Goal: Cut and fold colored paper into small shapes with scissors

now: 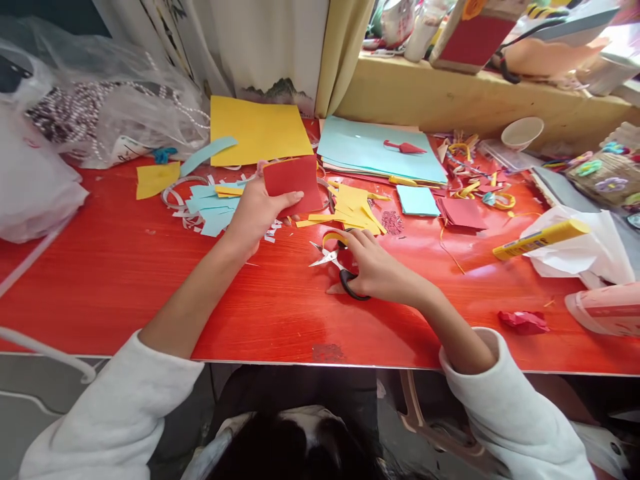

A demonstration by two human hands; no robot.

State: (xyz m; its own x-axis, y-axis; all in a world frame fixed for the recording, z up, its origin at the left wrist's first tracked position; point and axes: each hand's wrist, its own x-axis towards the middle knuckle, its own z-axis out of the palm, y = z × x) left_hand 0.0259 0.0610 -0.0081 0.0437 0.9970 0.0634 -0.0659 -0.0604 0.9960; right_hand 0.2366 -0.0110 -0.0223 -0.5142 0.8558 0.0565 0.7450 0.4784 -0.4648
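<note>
My left hand (257,212) grips a red paper square (295,185), thumb across its front; a yellow edge shows along its top. To the right and nearer me, my right hand (373,265) has its fingers around scissors (327,257) with black handles, their blades parted and pointing left. A curved yellow strip (334,235) shows beside the scissors' handle. Light blue paper pieces (213,208) lie left of my left hand. Between and beyond the hands is a pile of yellow paper pieces (355,207).
Farther back are a yellow sheet (257,131) and stacked blue sheets (375,148). A blue square (418,200), dark red squares (463,213), a yellow glue stick (543,240) and a pink cup (605,310) stand or lie right. Plastic bags (35,173) fill the left.
</note>
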